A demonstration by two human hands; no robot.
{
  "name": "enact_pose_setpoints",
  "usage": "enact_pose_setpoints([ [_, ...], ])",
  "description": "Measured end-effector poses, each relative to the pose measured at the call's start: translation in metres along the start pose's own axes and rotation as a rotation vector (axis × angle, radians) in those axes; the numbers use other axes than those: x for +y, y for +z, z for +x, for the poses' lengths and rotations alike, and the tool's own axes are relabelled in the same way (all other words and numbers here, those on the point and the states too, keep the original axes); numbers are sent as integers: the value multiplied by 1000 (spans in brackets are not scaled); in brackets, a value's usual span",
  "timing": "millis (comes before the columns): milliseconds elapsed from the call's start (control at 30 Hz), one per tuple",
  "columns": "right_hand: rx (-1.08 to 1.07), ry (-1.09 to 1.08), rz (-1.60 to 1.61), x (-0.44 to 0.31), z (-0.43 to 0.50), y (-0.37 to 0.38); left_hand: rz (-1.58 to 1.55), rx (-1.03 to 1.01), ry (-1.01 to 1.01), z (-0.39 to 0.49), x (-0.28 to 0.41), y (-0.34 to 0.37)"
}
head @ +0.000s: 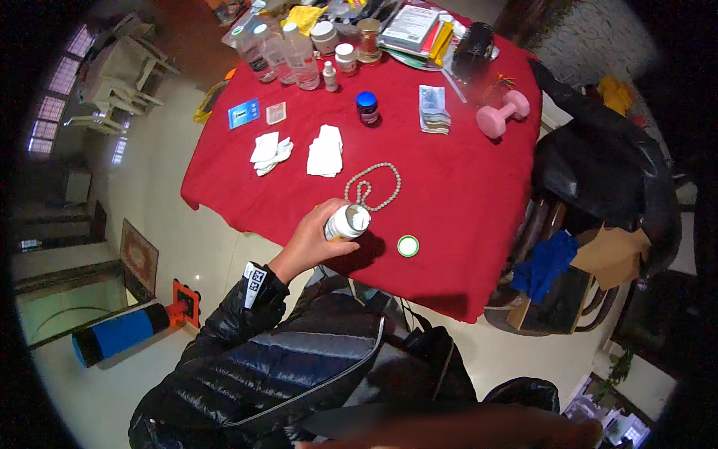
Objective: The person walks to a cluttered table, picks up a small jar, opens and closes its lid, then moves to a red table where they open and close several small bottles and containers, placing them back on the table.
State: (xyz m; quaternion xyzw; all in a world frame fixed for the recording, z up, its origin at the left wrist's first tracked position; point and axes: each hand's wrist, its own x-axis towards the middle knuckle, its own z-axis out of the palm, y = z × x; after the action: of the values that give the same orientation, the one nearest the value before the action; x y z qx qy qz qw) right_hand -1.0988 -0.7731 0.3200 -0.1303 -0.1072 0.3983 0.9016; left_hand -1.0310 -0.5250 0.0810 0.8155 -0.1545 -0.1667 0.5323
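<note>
My left hand (325, 236) grips an uncapped white plastic bottle (342, 224), tilted with its mouth toward the right; something white shows inside. To its right, a round white lid with a green rim (408, 246) lies on the red tablecloth (460, 196). Just above the bottle is a loop of pale beads (399, 182). Low in the picture, a black sleeve (521, 393) shows near a blurred brown shape that may be my right hand; no fingers can be made out there.
Folded white tissues (325, 151), a blue-lidded jar (368, 109), banknotes (434, 109) and a pink dumbbell (502, 114) lie farther up the cloth. Clear bottles (300, 62), white jars (324, 38) and stacked packets (412, 28) crowd the far edge. A black jacket (594, 163) hangs at right.
</note>
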Motion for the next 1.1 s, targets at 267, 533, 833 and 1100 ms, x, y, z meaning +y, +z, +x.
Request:
enact_pose_setpoints([
  [267,374,343,-432,-34,-57,-181,9,125,-4,-11,-9,-9],
  [533,1082,424,-2047,84,-46,-326,-82,95,-21,-15,4,-15],
  [833,803,-382,-928,52,2,-272,-240,-23,16,-8,18,0],
  [1100,374,-573,-729,26,26,-193,-242,-140,73,5,60,-1],
])
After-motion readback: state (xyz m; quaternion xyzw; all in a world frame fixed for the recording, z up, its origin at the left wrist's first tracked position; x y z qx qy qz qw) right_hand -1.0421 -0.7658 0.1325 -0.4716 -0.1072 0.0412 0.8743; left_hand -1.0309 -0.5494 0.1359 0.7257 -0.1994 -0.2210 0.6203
